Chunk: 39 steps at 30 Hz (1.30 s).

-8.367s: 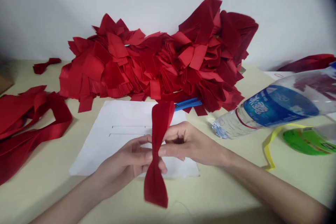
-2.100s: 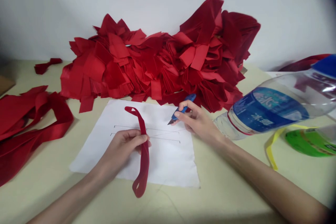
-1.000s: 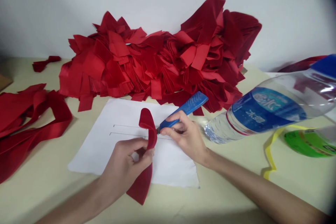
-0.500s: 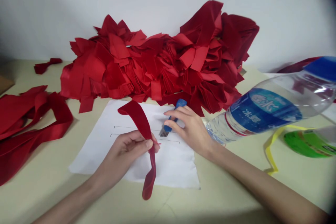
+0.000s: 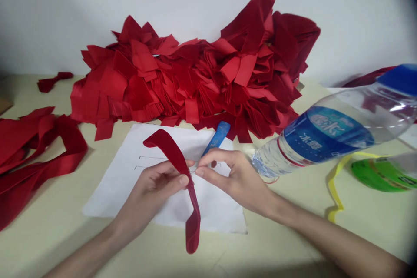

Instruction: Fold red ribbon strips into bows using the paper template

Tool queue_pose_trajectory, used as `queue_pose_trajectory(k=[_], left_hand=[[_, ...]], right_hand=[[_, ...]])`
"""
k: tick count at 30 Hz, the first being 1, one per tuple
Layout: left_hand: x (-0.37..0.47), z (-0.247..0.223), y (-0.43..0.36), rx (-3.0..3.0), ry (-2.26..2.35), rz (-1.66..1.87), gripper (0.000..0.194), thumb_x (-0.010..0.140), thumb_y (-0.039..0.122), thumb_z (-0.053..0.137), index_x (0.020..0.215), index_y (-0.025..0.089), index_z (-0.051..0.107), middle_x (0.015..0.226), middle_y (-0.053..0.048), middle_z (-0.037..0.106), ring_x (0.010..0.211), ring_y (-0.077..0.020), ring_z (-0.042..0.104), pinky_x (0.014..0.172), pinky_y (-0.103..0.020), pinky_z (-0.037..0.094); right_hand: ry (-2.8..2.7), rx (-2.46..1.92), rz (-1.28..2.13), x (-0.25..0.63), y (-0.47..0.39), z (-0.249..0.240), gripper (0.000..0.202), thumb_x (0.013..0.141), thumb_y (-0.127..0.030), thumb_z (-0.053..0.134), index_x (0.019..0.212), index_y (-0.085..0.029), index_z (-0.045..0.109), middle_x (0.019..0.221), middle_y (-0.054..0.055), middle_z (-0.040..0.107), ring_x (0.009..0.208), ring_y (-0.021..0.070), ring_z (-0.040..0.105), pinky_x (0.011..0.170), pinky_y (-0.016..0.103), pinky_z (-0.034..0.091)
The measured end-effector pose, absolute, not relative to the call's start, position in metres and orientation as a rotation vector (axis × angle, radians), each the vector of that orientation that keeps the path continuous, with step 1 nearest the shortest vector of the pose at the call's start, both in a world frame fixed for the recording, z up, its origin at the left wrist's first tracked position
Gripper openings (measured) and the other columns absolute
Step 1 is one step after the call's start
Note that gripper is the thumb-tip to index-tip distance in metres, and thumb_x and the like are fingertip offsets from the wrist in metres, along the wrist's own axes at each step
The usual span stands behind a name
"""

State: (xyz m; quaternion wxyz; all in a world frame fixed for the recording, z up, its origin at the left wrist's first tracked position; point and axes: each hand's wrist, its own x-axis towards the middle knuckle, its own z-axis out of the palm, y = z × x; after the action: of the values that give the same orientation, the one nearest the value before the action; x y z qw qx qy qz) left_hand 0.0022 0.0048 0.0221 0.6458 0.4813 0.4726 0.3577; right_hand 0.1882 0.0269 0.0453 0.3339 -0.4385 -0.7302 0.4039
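Note:
A strip of dark red velvet ribbon [image 5: 169, 150], pinched at its middle, is in my left hand [image 5: 158, 186]. Its upper end curls to the left, and the lower end hangs over the paper's near edge. My right hand [image 5: 239, 178] is closed, thumb and forefinger meeting right beside the ribbon's pinched middle. What lies between those fingertips is too fine to make out. Beyond the right hand, a blue-handled tool [image 5: 217, 137] rests on the white paper [image 5: 130, 195], its lower part hidden by the fingers. Thin black lines are drawn on this sheet.
A big heap of red ribbon pieces [image 5: 182, 82] lies along the wall. More red ribbon [image 5: 70, 139] is on the left, with a small bow-shaped piece [image 5: 54, 81] behind. At right are a water bottle [image 5: 329, 134], a yellow strip [image 5: 332, 191] and a green-labelled container [image 5: 381, 173].
My right hand has left the blue-handled tool and come down and left to the ribbon, its fingers now pinched. The ribbon's lower end has swung slightly right.

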Motion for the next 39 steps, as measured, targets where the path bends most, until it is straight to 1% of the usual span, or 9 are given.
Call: queue_pose_trajectory(k=[4,9,12,15,20,24,27,35,39], left_hand=[[0.001,0.021,0.007,1.036,0.975,0.814,0.025,0.079,0.027,0.063,0.104,0.028,0.063,0.081,0.003,0.064,0.081,-0.0125,0.055,0.082,-0.024,0.042],[0.002,0.024,0.007,1.072,0.919,0.848,0.006,0.077,0.023,0.064,0.083,0.022,0.065,0.077,0.002,0.063,0.076,-0.0127,0.056,0.075,-0.023,0.043],[0.002,0.023,0.006,1.042,0.906,0.852,0.001,0.077,0.021,0.065,0.077,0.021,0.066,0.078,0.001,0.064,0.077,-0.0128,0.055,0.076,-0.023,0.043],[0.003,0.022,0.004,0.971,0.861,0.841,0.006,0.076,0.020,0.065,0.080,0.023,0.068,0.082,0.002,0.065,0.082,-0.0125,0.057,0.081,-0.023,0.043],[0.005,0.029,0.003,0.852,0.909,0.826,0.023,0.072,0.020,0.069,0.093,0.027,0.067,0.069,0.004,0.065,0.074,-0.0119,0.059,0.079,-0.024,0.045],[0.007,0.029,0.005,0.772,0.922,0.801,0.013,0.073,0.020,0.069,0.086,0.021,0.068,0.079,0.000,0.069,0.074,-0.0131,0.062,0.073,-0.024,0.048],[0.007,0.024,0.006,0.715,0.929,0.806,0.004,0.074,0.020,0.068,0.078,0.019,0.070,0.078,-0.001,0.070,0.077,-0.0136,0.063,0.072,-0.022,0.049],[0.007,0.024,0.004,0.848,1.082,0.820,0.013,0.071,0.024,0.070,0.083,0.019,0.072,0.082,-0.003,0.071,0.081,-0.0175,0.063,0.078,-0.028,0.048],[0.007,0.022,0.004,0.905,1.146,0.811,0.011,0.065,0.021,0.073,0.076,0.018,0.071,0.073,-0.001,0.070,0.072,-0.0148,0.060,0.070,-0.024,0.046]], right_hand=[[-1.842,-1.121,1.131,0.186,0.025,0.046,0.008,0.079,-0.015,0.058,0.072,-0.016,0.061,0.071,-0.003,0.062,0.067,0.0093,0.053,0.062,0.022,0.039],[-1.796,-1.142,1.198,0.184,0.020,0.048,0.008,0.079,-0.016,0.058,0.071,-0.017,0.061,0.069,-0.003,0.060,0.066,0.0096,0.051,0.061,0.023,0.038],[-1.782,-1.158,1.290,0.183,0.019,0.049,0.010,0.077,-0.013,0.057,0.068,-0.017,0.060,0.066,-0.004,0.059,0.063,0.0091,0.049,0.060,0.022,0.038],[-1.775,-1.150,1.333,0.182,0.020,0.048,0.009,0.076,-0.013,0.058,0.069,-0.016,0.061,0.067,-0.003,0.059,0.063,0.0087,0.049,0.060,0.022,0.038],[-1.760,-1.096,1.443,0.184,0.022,0.046,0.011,0.080,-0.021,0.058,0.071,-0.015,0.062,0.069,-0.001,0.061,0.065,0.0092,0.051,0.061,0.022,0.039],[-1.683,-1.101,1.517,0.183,0.023,0.042,0.010,0.079,-0.020,0.058,0.071,-0.015,0.060,0.068,-0.002,0.060,0.065,0.0088,0.052,0.062,0.021,0.041],[-1.613,-1.121,1.584,0.181,0.024,0.039,0.011,0.079,-0.022,0.058,0.071,-0.015,0.059,0.068,-0.002,0.058,0.065,0.0088,0.052,0.062,0.021,0.042],[-1.680,-1.171,1.410,0.179,0.024,0.032,0.010,0.079,-0.018,0.055,0.069,-0.016,0.056,0.067,-0.003,0.054,0.062,0.0081,0.046,0.060,0.021,0.039],[-1.700,-1.171,1.418,0.178,0.023,0.030,0.009,0.080,-0.018,0.054,0.072,-0.016,0.057,0.070,-0.003,0.057,0.066,0.0092,0.049,0.062,0.022,0.040]])
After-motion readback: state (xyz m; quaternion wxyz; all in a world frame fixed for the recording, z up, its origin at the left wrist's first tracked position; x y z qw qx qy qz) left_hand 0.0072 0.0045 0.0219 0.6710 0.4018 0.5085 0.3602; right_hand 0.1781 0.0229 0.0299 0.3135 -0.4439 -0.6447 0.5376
